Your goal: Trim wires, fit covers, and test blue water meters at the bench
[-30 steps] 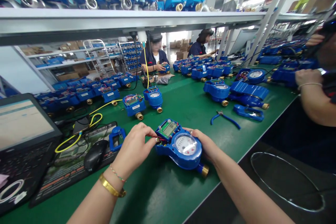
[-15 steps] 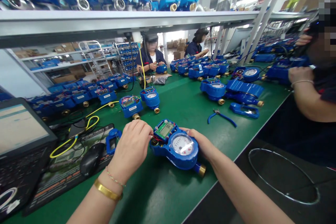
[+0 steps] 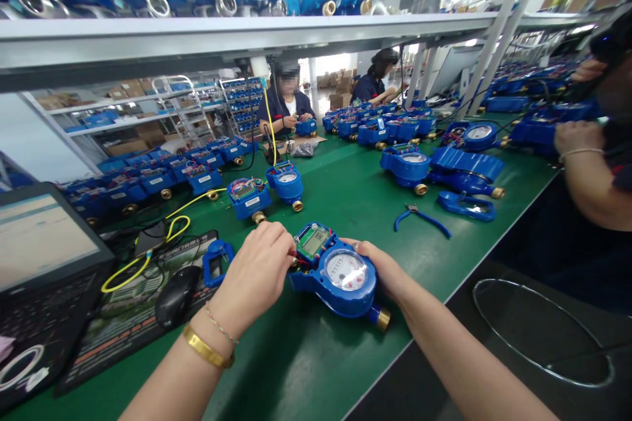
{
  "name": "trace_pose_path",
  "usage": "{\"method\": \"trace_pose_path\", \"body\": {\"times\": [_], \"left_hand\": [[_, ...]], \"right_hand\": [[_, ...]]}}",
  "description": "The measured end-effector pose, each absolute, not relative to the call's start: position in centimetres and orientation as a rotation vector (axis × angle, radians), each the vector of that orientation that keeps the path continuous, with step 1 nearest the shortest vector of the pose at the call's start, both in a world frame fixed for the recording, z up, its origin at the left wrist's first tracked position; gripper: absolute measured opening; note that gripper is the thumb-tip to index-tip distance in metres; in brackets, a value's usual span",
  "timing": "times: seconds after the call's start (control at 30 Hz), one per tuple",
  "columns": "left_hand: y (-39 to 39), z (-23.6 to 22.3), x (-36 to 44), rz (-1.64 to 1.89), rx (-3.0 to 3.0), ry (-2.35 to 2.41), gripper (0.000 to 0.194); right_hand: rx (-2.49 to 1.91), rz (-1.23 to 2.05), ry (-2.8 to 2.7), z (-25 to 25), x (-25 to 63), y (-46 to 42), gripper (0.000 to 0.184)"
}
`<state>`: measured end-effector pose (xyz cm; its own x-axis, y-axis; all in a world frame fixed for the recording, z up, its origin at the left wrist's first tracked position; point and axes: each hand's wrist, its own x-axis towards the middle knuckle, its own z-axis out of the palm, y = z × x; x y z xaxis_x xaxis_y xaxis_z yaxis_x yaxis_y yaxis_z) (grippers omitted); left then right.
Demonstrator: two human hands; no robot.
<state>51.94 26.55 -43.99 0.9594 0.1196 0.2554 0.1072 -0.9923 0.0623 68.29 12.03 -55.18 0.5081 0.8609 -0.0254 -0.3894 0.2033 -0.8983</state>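
Observation:
A blue water meter [image 3: 340, 276] with a round dial, a small display on a green circuit board [image 3: 313, 241] and a brass pipe end sits tilted above the green bench. My right hand [image 3: 378, 263] grips it by its far right side, with the fingers partly hidden behind the body. At the meter's left edge, my left hand [image 3: 264, 260] is closed with fingertips pinched by the red wires beside the board. What exactly sits between those fingertips is hidden. Two more meters, one with exposed wires [image 3: 248, 198] and one with a dial [image 3: 286, 183], stand just beyond.
To the left are a laptop [image 3: 29, 237], a black mouse [image 3: 176, 296] on a patterned mat and a blue frame-shaped cover [image 3: 217, 262]. Blue-handled pliers [image 3: 422, 220] and another cover [image 3: 467, 205] lie right. A shelf [image 3: 207, 33] crosses above; co-workers sit across and at right.
My left fingers have shifted slightly right and further over the wire compartment at the meter's left edge. My right hand keeps its grip. The whole view has shifted a little.

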Motion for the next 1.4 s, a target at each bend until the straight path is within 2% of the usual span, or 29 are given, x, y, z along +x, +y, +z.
{"method": "trace_pose_path", "body": {"times": [0.2, 0.33, 0.53, 0.73, 0.93, 1.4], "left_hand": [[26.4, -43.3, 52.3, 0.293, 3.216, 0.036, 0.016], [27.0, -43.2, 52.2, 0.365, 3.158, 0.220, 0.014], [27.3, -43.2, 51.7, 0.313, 2.984, 0.435, 0.026], [26.7, -43.9, 51.6, 0.272, 2.800, 0.515, 0.013], [26.3, -44.4, 52.1, 0.389, 2.661, 0.574, 0.017], [26.9, -44.9, 52.3, 0.391, 2.504, 0.523, 0.017]], "right_hand": [[-1.013, 0.950, -0.569, -55.3, 68.4, 12.0, 0.051], [-1.020, 0.946, -0.571, -55.2, 68.2, 12.0, 0.052], [-1.023, 0.937, -0.571, -55.2, 68.2, 12.0, 0.052], [-1.022, 0.931, -0.592, -55.2, 68.3, 11.9, 0.052], [-1.029, 0.928, -0.594, -55.2, 68.2, 11.9, 0.056], [-1.022, 0.934, -0.596, -55.2, 68.2, 11.9, 0.055]]}}
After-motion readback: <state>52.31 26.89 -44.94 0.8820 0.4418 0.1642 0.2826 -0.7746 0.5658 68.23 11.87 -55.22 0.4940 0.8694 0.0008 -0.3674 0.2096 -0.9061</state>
